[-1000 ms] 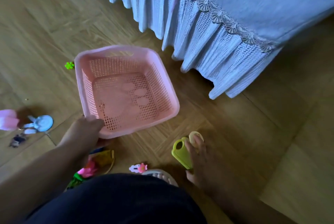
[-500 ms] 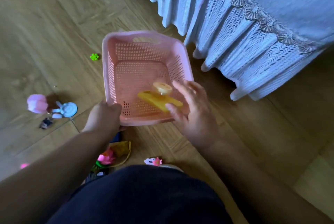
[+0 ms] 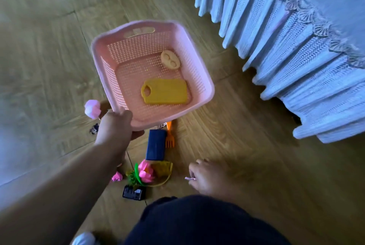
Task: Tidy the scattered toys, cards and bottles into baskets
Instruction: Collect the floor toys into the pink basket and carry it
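While left fingers [image 3: 126, 116] clamp one corner, the pink perforated plastic basket [image 3: 199, 78] may tip, spilling its yellow plastic board [image 3: 165, 91]; right fingers [image 3: 194, 172] pinch a pink trinket [image 3: 190, 178].

The left hand [image 3: 115, 128] grips the pink basket [image 3: 195, 70] at its 7 o'clock corner. Inside, a yellow toy board [image 3: 166, 91] lies at 5 o'clock and a beige oval piece [image 3: 170, 60] at 1 o'clock. At the frame's 5 o'clock, the right hand [image 3: 209, 179] touches a small pink piece [image 3: 190, 179].
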Action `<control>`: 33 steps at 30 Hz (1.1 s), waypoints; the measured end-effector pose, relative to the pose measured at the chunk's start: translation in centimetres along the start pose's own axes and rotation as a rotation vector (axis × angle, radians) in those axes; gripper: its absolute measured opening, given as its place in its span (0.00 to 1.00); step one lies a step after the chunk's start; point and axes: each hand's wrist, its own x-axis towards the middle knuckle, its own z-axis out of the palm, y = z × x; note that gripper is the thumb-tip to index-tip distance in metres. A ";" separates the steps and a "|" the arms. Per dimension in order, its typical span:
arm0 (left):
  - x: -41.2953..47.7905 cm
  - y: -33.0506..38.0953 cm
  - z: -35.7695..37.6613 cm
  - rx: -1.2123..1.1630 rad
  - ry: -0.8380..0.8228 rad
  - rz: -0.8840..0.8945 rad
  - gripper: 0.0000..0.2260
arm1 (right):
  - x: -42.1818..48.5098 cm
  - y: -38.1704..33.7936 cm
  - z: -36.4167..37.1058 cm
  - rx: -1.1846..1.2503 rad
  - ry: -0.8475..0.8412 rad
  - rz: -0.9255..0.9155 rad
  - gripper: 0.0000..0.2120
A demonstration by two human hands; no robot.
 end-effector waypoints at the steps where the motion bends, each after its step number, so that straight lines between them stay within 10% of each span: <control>1: 0.4 -0.1 -0.2 -0.030 0.010 0.010 0.04 | -0.3 0.1 -1.0 0.116 0.124 0.029 0.10; 8: 0.2 -1.0 2.1 0.120 -0.102 0.001 0.15 | -0.7 -2.2 -11.6 0.526 0.880 -0.232 0.27; 13: -2.0 -1.2 5.4 0.372 -0.317 -0.005 0.11 | 0.5 0.5 -12.9 -0.059 0.443 -0.190 0.29; 16: -2.5 -1.0 6.5 0.213 -0.497 -0.047 0.13 | 0.1 1.5 -11.4 -0.200 0.420 -0.200 0.17; 23: -0.3 -5.4 2.9 1.191 -0.470 0.240 0.36 | 0.0 2.5 -10.9 -0.260 0.377 -0.009 0.10; 27: 0.6 -9.9 1.1 1.439 -0.543 0.306 0.46 | -0.6 -0.8 -10.8 -0.157 0.558 -0.361 0.11; 33: 1.2 -13.9 -2.7 1.373 -0.354 0.436 0.39 | 2.8 -5.5 -6.7 -0.173 -0.033 -0.331 0.16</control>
